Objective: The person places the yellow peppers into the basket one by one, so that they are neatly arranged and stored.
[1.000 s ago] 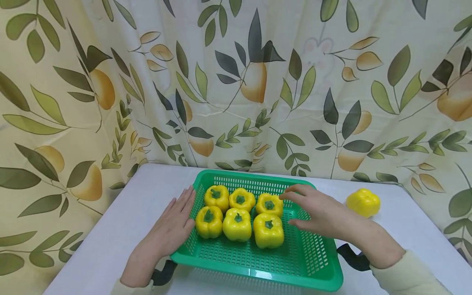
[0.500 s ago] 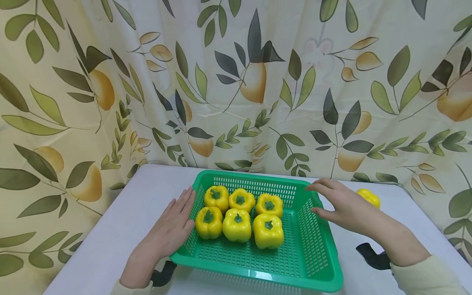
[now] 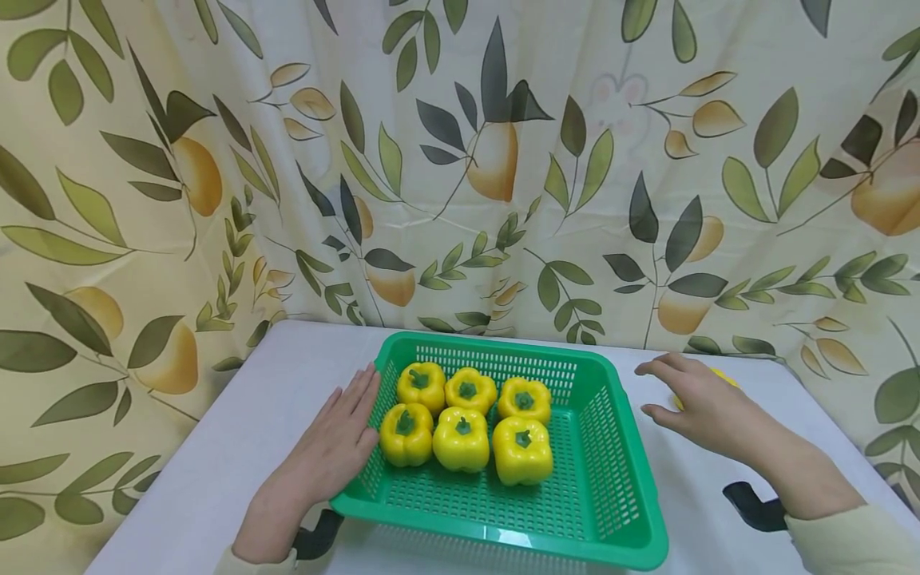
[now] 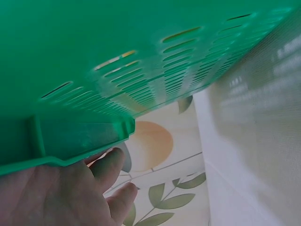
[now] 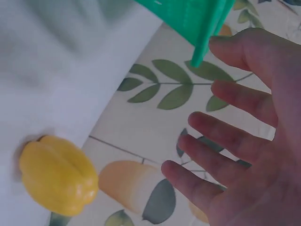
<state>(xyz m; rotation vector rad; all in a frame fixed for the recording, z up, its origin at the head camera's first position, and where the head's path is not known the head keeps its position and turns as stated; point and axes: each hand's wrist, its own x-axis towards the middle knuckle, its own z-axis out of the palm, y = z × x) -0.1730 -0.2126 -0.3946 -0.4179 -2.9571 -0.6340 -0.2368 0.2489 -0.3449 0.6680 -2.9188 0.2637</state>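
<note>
My left hand (image 3: 327, 447) rests with straight fingers along the left rim of a green plastic basket (image 3: 640, 459); in the left wrist view its fingers (image 4: 109, 169) lie at the rim's underside. Several yellow bell peppers (image 3: 461, 451) with green stems stand in two rows inside the basket, towards its left. To the right of the basket, my right hand (image 3: 707, 407) hovers over the table with spread fingers, holding nothing. Behind it lies one loose yellow bell pepper (image 5: 59, 175), mostly hidden by the hand in the head view and apart from the fingers in the right wrist view.
A white tabletop (image 3: 287, 375) carries the basket. Behind and at the left hangs a curtain (image 3: 446, 263) printed with leaves and fruit. Black wrist mounts (image 3: 755, 507) sit beneath both wrists.
My right hand has moved right, from above the peppers inside the basket, past its right rim, to in front of the loose bell pepper. The left hand stays on the rim.
</note>
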